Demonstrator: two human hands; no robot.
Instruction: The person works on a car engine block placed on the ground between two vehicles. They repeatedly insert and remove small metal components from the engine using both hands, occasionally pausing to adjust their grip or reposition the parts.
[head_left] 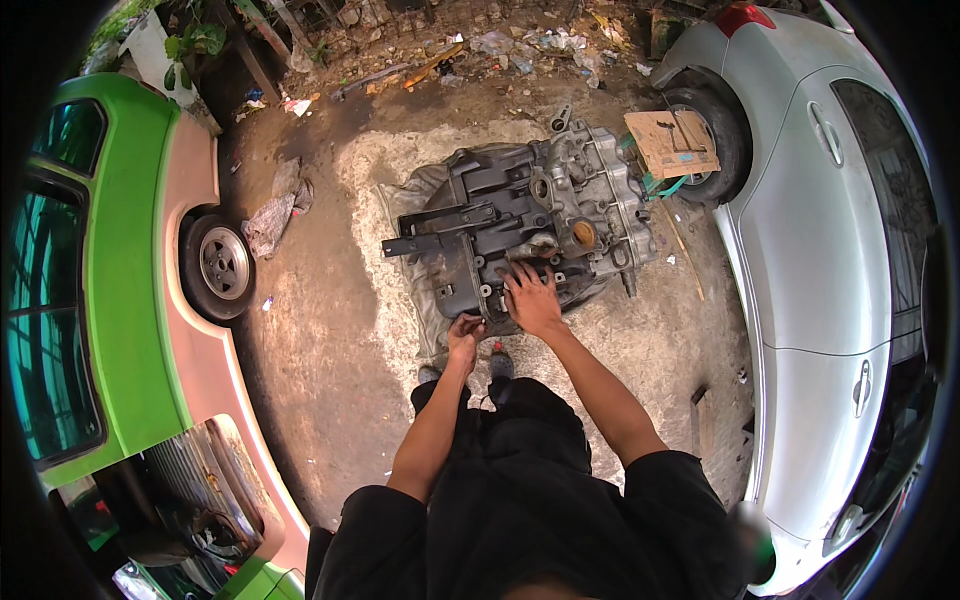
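Black plastic covers much of the engine (510, 195), which lies on a crumpled greyish sheet (428, 300) on the ground, right in front of the person. Grey metal casting (607, 170) makes up its right end; round brownish piece (583, 234) sits on the near side of that.

Left hand (464, 336): at the engine's near edge, left of the other hand, fingers curled and drawn together. Cannot tell if they are clamped on anything; too small and dark. Right hand (532, 298): palm down over the near part of the engine, fingers spread apart, tips among the dark parts. No grip visible. Hands are near each other, not touching.

Shoes (501, 366) just below the engine, on the near side. Green-and-pink vehicle (140, 320) on the left, silver car (805, 270) on the right. Brown cardboard (651, 150) by the silver car's wheel (735, 150), dark tool (689, 130) lying on it. Crumpled bag (268, 226) near the left vehicle's wheel (222, 262). Litter (490, 43) scattered along the far side.
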